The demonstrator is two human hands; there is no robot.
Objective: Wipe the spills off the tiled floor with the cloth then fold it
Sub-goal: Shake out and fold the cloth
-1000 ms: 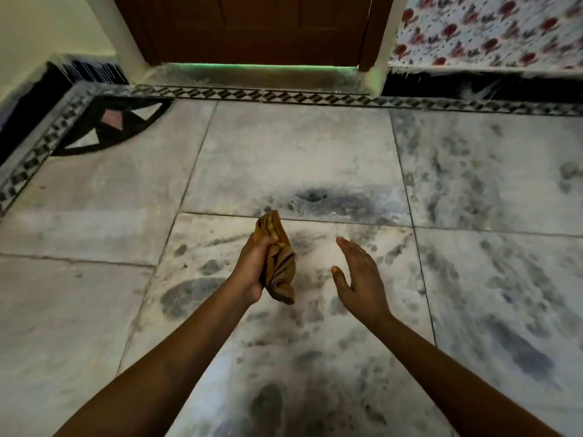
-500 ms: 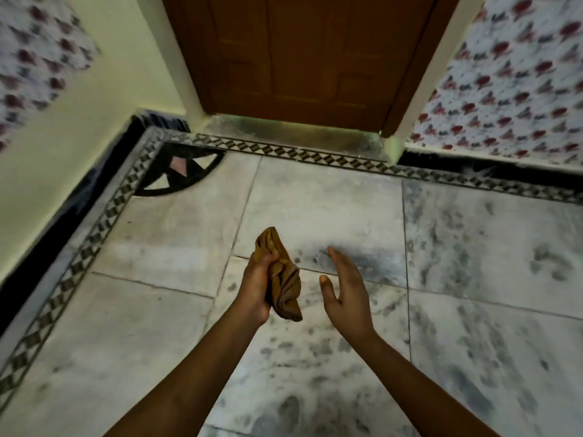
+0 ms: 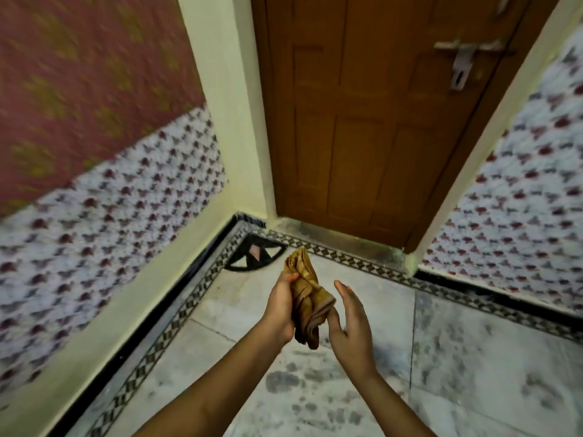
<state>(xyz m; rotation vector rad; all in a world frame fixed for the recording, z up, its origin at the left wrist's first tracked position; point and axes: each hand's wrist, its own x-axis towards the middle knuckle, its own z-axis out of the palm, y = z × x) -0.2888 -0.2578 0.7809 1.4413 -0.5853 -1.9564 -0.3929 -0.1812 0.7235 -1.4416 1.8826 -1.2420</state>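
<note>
A brown-orange cloth [image 3: 307, 294], bunched into a thick wad, stands upright in the air in front of me. My left hand [image 3: 280, 305] grips it from the left, thumb curled over its upper part. My right hand [image 3: 348, 316] is just to the right of the cloth with fingers straight, its thumb touching the cloth's lower right edge. Below them lies the pale marble tiled floor [image 3: 473, 357], mottled with dark grey damp patches [image 3: 282, 381].
A closed brown wooden door [image 3: 372, 121] with a metal handle [image 3: 462, 63] stands ahead in a cream frame. Patterned tiled walls [image 3: 110, 222] rise on the left and right. A black-and-white mosaic border [image 3: 176, 316] runs along the floor's edge.
The view has tilted up from the floor toward the door and walls. My left hand keeps holding the cloth; my right hand has moved in until its thumb touches the cloth.
</note>
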